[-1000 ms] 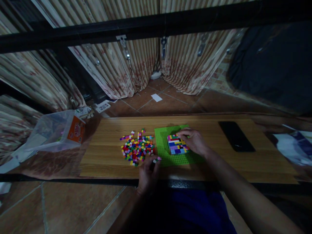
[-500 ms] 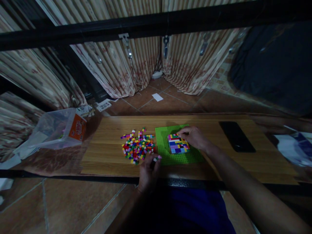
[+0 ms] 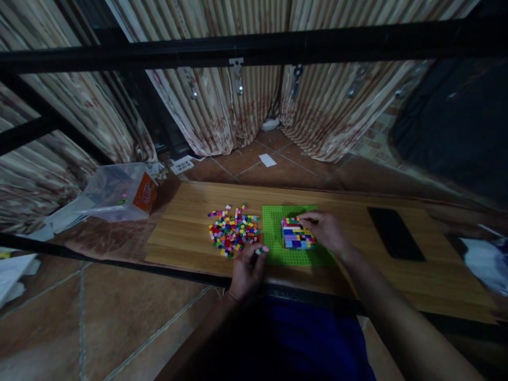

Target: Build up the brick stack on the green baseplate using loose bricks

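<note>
My left hand point(image 3: 246, 269) is closed in a pinch on a few small toy bricks point(image 3: 261, 250), white, green and pink, at the near-left edge of the green baseplate point(image 3: 273, 256). On that plate stands a block of many-coloured bricks point(image 3: 296, 238) laid in rows. Closed fingers of my right hand point(image 3: 326, 228) press at the far right corner of this block; whether a brick is between them is hidden. A loose pile of toy bricks point(image 3: 234, 230) lies left of the plate, just beyond my left hand.
All this sits on a long wooden board point(image 3: 178, 227). A black phone-like slab point(image 3: 396, 233) lies at its right. Left of the board stands a clear plastic box point(image 3: 115, 193) with an orange label. White bags point(image 3: 486, 264) are at the far right.
The whole view has swung, so the scene sits further right and slightly tilted. Both hands keep nearly the same places relative to the bricks and plate.
</note>
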Tool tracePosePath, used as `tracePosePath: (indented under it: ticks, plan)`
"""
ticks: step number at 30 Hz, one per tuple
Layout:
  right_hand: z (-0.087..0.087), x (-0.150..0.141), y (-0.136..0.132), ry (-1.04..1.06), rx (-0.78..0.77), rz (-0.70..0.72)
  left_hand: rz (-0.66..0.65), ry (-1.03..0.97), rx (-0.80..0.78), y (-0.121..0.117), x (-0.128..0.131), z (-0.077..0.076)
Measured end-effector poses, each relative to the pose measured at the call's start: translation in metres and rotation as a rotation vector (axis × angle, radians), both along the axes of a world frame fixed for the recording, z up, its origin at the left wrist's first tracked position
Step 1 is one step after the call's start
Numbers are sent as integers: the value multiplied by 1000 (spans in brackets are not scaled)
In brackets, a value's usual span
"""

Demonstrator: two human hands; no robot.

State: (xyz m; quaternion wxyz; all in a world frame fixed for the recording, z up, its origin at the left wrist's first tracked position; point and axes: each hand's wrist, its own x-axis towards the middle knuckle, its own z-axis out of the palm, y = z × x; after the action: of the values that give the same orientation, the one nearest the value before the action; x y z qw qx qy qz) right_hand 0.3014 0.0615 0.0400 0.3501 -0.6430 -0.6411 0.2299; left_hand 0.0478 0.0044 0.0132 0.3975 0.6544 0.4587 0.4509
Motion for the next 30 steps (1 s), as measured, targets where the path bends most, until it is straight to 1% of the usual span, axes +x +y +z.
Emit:
tracePosePath:
  ticks: [3,5,7,9,11,13,15,17,21,26,30]
  plan:
    - [3,-4,-4,-51,15,-32,15,-30,-9,0,0,-2]
    - [10,-11,-10,-98,74,-67,28,-59,-36,-1,0,-3]
    - [19,-24,-21,-122,159,-91,32,-78,-63,-1,0,-4]
    - [27,-43,-36,-110,194,-52,25,-89,-70,-1,0,-5]
    - [31,-65,-51,-65,174,46,21,-99,-63,-1,-1,-5]
    - [29,-86,-62,-8,105,144,20,-102,-57,-1,-2,-5]
    - [22,-101,-67,22,45,139,17,-94,-59,0,-3,-4]
    - [15,-109,-68,39,5,113,22,-93,-63,0,-4,-3]
    - [8,-113,-66,51,-17,120,31,-122,-64,-1,-4,-2]
    - [7,-116,-67,30,-14,110,24,-147,-76,-2,-3,-2]
    - [5,-117,-68,21,-33,97,20,-116,-55,-1,-2,-4]
